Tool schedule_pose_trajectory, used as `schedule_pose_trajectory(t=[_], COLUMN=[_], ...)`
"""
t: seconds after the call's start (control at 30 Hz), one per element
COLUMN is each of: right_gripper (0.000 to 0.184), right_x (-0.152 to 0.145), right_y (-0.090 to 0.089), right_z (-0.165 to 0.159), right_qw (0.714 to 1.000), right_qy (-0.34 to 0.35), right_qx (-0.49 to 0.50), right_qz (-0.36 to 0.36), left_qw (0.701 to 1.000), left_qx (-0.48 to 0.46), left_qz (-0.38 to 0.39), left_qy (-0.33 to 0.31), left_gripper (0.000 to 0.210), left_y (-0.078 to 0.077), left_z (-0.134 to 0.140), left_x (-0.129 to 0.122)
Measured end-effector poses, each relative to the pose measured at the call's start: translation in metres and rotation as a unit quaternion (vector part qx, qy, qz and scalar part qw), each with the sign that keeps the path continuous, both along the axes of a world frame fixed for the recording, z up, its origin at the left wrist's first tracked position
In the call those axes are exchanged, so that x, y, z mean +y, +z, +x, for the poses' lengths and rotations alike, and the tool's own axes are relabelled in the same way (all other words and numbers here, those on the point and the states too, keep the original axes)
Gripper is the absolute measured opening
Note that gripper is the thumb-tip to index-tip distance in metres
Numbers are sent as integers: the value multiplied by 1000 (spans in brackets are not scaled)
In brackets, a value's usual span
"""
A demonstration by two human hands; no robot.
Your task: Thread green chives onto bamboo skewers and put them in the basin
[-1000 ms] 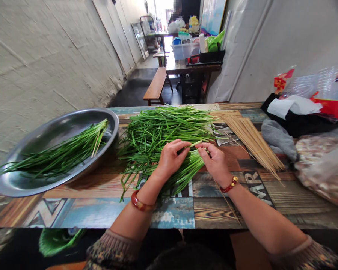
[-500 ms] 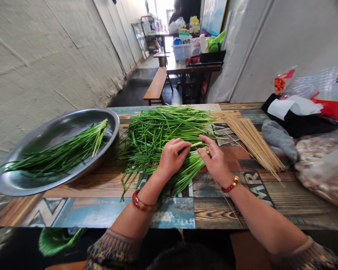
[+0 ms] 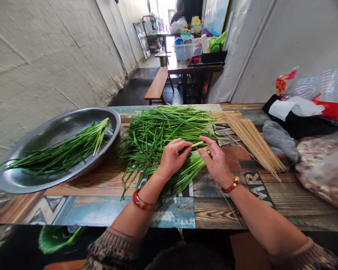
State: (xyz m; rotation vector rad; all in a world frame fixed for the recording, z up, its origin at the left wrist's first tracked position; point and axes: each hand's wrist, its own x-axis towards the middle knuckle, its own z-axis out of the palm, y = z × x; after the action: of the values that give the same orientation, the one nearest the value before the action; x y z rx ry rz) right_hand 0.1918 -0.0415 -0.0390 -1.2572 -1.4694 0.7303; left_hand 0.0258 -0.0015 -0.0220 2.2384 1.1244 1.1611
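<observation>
A heap of green garlic chives (image 3: 157,125) lies on the table, leaves to the left and pale stem ends to the right. Over its near side, my left hand (image 3: 175,153) is closed in a pinch on chive stems, whose pale ends (image 3: 197,144) point toward my right hand (image 3: 215,159). My right hand is closed round a thin bamboo skewer (image 3: 228,202); its tip shows between the hands and its other end slants toward the table's near edge. The right forefinger is raised beside the stem ends. More chives lie under both hands.
At left, a metal basin (image 3: 59,183) holds a skewered chive bunch (image 3: 70,150). Loose bamboo skewers (image 3: 255,144) lie to the right, near a grey cloth-like bundle (image 3: 280,138) and a clear bag of pale pieces (image 3: 323,168). A wooden bench (image 3: 157,84) stands beyond the table.
Both hands keep nearly the same pose at the stem ends. The whole view has shifted slightly; no object has visibly been moved.
</observation>
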Motion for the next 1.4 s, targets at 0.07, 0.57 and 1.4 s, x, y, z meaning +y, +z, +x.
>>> schedule_pose_trajectory(t=[0.07,0.57,1.4], right_gripper=[42,41,37], right_x=[0,1,1], right_y=[0,-2,-2], right_z=[0,1,2], right_qw=[1000,1000,1000], right_qy=[0,0,8], right_qx=[-2,2,-11], right_qz=[2,1,4], left_qw=[1000,1000,999], left_qx=[2,-8,31], left_qz=[1,-12,35], left_qy=[-1,2,-11], left_gripper=[12,11,13], left_y=[0,0,-2], left_z=[0,1,-1], left_x=[0,0,1])
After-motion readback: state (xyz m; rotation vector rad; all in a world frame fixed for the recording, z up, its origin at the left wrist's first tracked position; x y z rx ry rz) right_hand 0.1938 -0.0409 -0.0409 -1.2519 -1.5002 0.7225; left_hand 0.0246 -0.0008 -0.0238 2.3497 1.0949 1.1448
